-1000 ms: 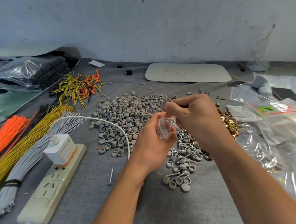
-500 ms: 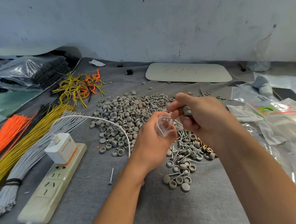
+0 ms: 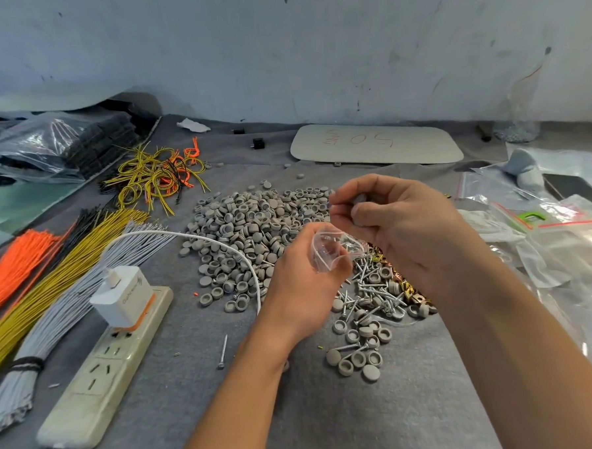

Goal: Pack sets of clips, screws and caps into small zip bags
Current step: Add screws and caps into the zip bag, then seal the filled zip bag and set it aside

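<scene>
Focus belongs on the small clear plastic zip bag, which you hold in the air above the near edge of the parts piles. Your left hand pinches its lower part, thumb and fingers curled round the film, so that the mouth gapes towards your other hand; something silvery, probably screws, shows through the plastic. Your right hand hovers just beside and slightly above that mouth, its fingers curled round at least one small round grey plastic cap, placed, I judge, so the cap can drop straight in. Under both hands lie the heap of silver screws and, touching it on the right, the gold-coloured metal clips. The big mound of loose grey caps sits just behind your left hand, so each kind is near, likely to let you gather a set without moving the bag. Everything rests on the grey felt cloth. To your right lies the pile of clear plastic bags; well apart on your left lie the cream power strip with its white charger and the bundles of orange, yellow and grey wire.
</scene>
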Tool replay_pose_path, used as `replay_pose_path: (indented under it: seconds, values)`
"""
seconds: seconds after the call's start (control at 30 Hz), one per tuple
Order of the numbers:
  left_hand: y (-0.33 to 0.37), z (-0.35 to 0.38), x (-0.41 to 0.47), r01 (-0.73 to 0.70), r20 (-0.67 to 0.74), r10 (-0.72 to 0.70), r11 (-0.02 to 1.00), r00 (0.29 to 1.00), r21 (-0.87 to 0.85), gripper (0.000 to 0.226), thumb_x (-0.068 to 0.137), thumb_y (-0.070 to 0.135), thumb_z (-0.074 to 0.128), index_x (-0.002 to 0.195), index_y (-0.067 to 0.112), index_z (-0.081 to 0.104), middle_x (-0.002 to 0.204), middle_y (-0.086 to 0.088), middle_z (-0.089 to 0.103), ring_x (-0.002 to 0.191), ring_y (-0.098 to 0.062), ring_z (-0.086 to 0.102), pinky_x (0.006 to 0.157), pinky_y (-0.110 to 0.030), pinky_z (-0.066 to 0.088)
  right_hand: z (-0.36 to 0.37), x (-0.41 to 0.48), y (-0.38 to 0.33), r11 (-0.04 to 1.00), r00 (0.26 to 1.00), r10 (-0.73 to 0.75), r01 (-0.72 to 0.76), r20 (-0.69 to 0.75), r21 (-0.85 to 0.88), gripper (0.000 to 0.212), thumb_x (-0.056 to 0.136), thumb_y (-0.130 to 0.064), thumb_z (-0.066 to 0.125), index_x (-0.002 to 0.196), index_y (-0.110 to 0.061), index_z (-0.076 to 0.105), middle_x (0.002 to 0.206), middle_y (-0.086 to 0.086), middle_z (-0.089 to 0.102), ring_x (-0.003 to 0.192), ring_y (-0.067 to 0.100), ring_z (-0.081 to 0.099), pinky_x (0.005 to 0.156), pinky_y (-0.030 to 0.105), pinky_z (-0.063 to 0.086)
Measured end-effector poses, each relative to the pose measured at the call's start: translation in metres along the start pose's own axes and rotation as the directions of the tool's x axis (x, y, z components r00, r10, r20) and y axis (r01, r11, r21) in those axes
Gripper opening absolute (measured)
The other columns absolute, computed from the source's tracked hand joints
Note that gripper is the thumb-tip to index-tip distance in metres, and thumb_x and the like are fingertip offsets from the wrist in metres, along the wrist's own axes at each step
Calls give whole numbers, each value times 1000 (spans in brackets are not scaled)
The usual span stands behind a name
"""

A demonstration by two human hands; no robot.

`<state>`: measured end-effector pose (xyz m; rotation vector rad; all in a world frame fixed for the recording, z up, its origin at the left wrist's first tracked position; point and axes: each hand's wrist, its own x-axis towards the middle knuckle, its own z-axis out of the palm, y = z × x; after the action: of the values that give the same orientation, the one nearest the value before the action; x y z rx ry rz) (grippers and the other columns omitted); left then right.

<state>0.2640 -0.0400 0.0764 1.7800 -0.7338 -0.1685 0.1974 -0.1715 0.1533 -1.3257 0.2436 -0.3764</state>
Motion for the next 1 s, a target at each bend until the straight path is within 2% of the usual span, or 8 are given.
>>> replay_pose_path:
  seconds: [0.17,0.4,0.57,0.63,0.77,0.83,0.9,1.0]
  values:
    - [1,-1,1,-24,9,24,1000,1000,15,16,97,36,69,104,24,61,98,7,72,94,-9,70,87,-49,58,14,-2,5,994,998,-58,60,19,-94,30,93,23,51,93,3,73,109,31,71,101,23,75,85,27,62]
    - [-1,-2,2,-58,12,59,998,998,-8,15,96,31,69,108,33,61,93,11,71,86,-3,68,76,-32,54,14,-1,5,989,997,-73,78,37,-129,36,94,17,54,90,-10,77,114,23,73,114,25,71,102,39,57]
    - [-3,-1,2,-26,-9,25,999,1000,-37,24,96,24,73,115,32,61,100,10,73,93,-4,71,88,-42,59,9,0,3,995,994,-77,82,80,-59,43,93,18,53,88,-16,79,104,5,79,113,16,72,101,32,52]
    - [-4,-1,3,-11,-11,11,999,1000,-41,25,95,25,73,116,34,61,101,16,72,92,1,69,89,-41,59,4,0,3,981,990,-114,126,83,-151,44,94,13,57,88,-22,82,107,13,77,109,22,72,101,35,54]
    - [-5,0,4,17,-5,-18,996,1000,-85,28,93,30,76,114,41,61,103,17,73,95,0,70,92,-40,58,-6,2,2,815,971,-181,237,156,-529,42,97,3,60,99,-33,82,100,18,72,73,27,53,66,32,46]
    - [-4,0,4,28,-2,-28,990,1000,-137,30,90,33,76,114,43,61,106,15,74,99,-2,71,94,-42,56,-9,4,4,691,963,-123,255,238,-677,45,98,4,58,105,-35,80,110,7,76,93,27,71,82,41,60]
    - [-3,0,3,40,7,-39,982,999,-186,35,85,35,73,117,41,62,109,14,75,105,-2,70,97,-43,55,-6,2,4,595,951,-45,271,305,-756,50,98,3,57,117,-38,77,123,-13,74,115,6,68,97,27,56]
    - [-3,0,4,36,-1,-37,976,999,-214,29,82,37,73,109,45,63,107,15,75,101,-1,71,94,-40,55,-2,2,4,649,951,-82,277,297,-708,56,97,7,54,123,-39,74,125,-25,70,115,-19,57,87,1,45]
